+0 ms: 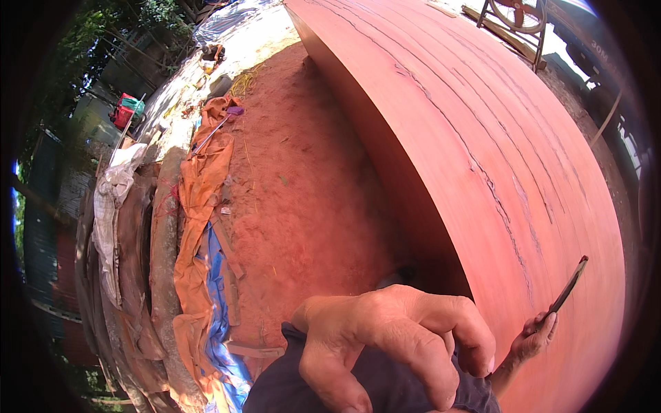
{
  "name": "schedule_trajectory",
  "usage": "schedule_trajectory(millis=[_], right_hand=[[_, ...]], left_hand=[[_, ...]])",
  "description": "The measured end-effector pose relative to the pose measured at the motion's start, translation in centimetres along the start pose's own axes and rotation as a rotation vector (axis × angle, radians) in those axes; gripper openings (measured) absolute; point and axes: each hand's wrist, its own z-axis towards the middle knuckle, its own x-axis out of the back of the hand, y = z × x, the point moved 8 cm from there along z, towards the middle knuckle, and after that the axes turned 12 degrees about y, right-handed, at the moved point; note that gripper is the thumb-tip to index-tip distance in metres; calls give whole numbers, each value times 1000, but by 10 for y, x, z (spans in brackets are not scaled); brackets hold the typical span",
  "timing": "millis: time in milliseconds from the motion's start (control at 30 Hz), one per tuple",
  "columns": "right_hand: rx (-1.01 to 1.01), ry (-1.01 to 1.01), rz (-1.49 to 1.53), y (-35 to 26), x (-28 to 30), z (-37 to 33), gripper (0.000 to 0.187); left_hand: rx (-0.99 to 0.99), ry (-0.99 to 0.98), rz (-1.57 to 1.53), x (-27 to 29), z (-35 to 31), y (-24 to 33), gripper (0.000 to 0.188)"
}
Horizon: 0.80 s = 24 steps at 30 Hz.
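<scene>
A big reddish wooden slab (441,138) with long dark cracks along its grain stretches away in front of me and to the right. My left hand (396,330) is raised close to the camera, over my dark clothing. Its fingers are bent and spread apart, with nothing seen between them. Over the near right part of the slab, my right hand (536,337) is closed around a thin, dark, flat strip-like tool (570,286). The tool points up and away, and its exact kind is unclear. Whether it touches the wood cannot be made out.
Reddish dust covers the ground (303,186) left of the slab. Farther left lie an orange tarp (203,186), a blue sheet (219,310), stacked logs (165,275) and a pale sack (110,199). A wheeled metal frame (520,17) stands beyond the slab's far right edge.
</scene>
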Motion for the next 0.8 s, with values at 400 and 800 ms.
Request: schedule_trajectory(millis=[400, 800], right_hand=[[48, 120, 79, 1, 54, -8, 22], [176, 489, 144, -7, 82, -65, 23]], left_hand=[[-20, 151, -652, -42, 36, -116, 24], [348, -188, -757, -62, 95, -168, 17]])
